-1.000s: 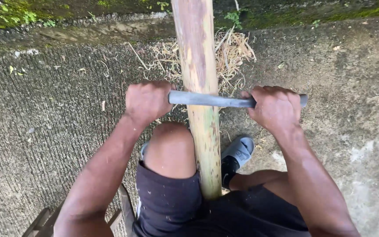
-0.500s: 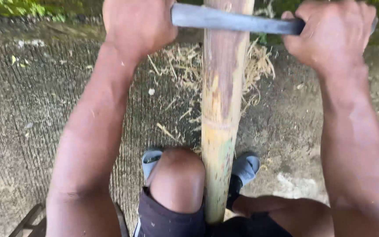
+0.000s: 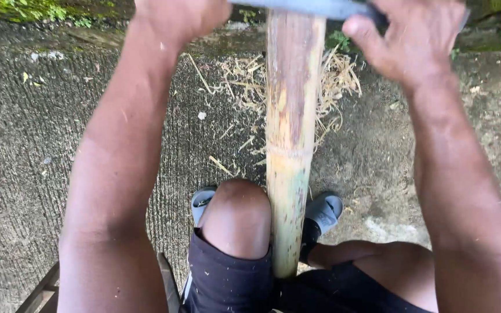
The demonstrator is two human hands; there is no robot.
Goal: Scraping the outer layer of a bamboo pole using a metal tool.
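Observation:
A long bamboo pole (image 3: 288, 145) runs away from me between my knees, its near end against my lap. Across it at the top edge of the view lies a grey metal blade (image 3: 314, 8). My left hand (image 3: 181, 17) grips the blade's left end, partly cut off by the frame. My right hand (image 3: 416, 37) is closed around the blade's right end. Both arms are stretched forward. My left knee (image 3: 238, 217) presses beside the pole.
Rough concrete ground (image 3: 42, 145) lies all around. A heap of dry bamboo shavings (image 3: 244, 81) sits behind the pole. Grey sandals (image 3: 326, 210) are on my feet. A wooden seat's edge (image 3: 42, 290) shows at lower left. Moss and weeds (image 3: 36, 10) line the far edge.
Both hands have pushed the blade farther away along the pole, from near my knee up to the top edge of the view. My arms have extended.

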